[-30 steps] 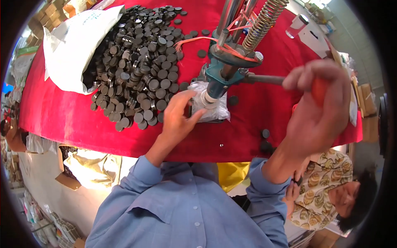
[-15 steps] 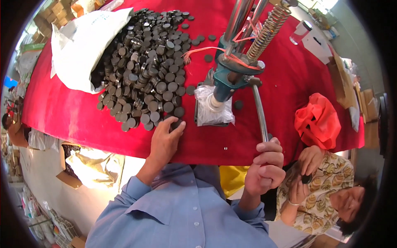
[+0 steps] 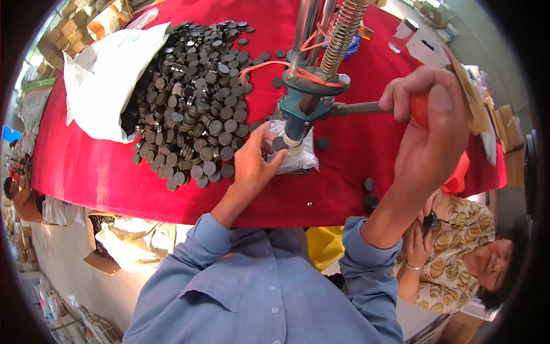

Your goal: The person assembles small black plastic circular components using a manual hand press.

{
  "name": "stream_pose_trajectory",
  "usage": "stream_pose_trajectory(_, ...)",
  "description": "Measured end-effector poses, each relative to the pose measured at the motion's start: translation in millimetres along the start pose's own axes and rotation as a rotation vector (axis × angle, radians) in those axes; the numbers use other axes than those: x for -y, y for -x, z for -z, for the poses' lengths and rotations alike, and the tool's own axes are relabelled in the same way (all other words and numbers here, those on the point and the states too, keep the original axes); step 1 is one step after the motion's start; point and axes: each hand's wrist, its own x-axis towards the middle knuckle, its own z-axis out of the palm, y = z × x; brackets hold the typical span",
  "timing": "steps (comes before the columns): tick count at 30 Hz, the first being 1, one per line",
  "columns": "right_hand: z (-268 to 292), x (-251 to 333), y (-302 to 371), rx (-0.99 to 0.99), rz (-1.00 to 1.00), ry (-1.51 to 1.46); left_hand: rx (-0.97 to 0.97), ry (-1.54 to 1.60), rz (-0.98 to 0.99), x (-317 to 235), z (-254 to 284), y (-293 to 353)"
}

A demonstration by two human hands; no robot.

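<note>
My left hand [image 3: 256, 156] pinches a round black disc [image 3: 279, 144] between thumb and fingers. It holds the disc beside the white tip [image 3: 291, 141] of a teal hand press [image 3: 303, 103], over the press base wrapped in clear plastic [image 3: 307, 150]. My right hand [image 3: 431, 117] is raised and closed around the red knob [image 3: 420, 109] of the press lever [image 3: 361, 107], which points out to the right. Left of the press lies a large heap of black discs [image 3: 195, 109], spilling from a white sack [image 3: 109, 80].
Loose discs [image 3: 369, 184] lie near the right table edge. A co-worker's hands [image 3: 421, 243] hold a black piece there, beside a red bag [image 3: 458, 175]. A clear jar [image 3: 403, 35] stands far right on the red tablecloth [image 3: 114, 183]. An open carton [image 3: 103, 252] sits on the floor, left.
My left hand has moved from the heap's edge to the press tip, with a disc in its fingers. My right hand has risen, swinging the lever up and outward to the right.
</note>
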Motion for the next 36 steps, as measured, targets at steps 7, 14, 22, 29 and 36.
stream_pose_trajectory(7,-1.9,-8.6,14.1,-0.032,0.072,-0.072,0.01,0.066,-0.027,1.1,-16.1,-6.3)
stream_pose_trajectory(14,-1.5,-0.8,79.9,-0.062,0.18,-0.01,-0.013,0.106,-0.088,6.0,-12.1,-4.9)
stream_pose_trajectory(22,3.3,-0.5,94.0,-0.065,0.125,-0.017,0.052,0.081,-0.08,1.7,5.9,-11.4)
stream_pose_trajectory(29,4.8,-26.0,169.7,-0.022,0.192,0.094,0.138,-0.616,-0.321,38.0,30.3,-32.8)
stream_pose_trajectory(36,0.3,-25.5,154.7,-0.113,0.204,0.127,0.079,-0.53,-0.341,43.0,36.2,-31.9)
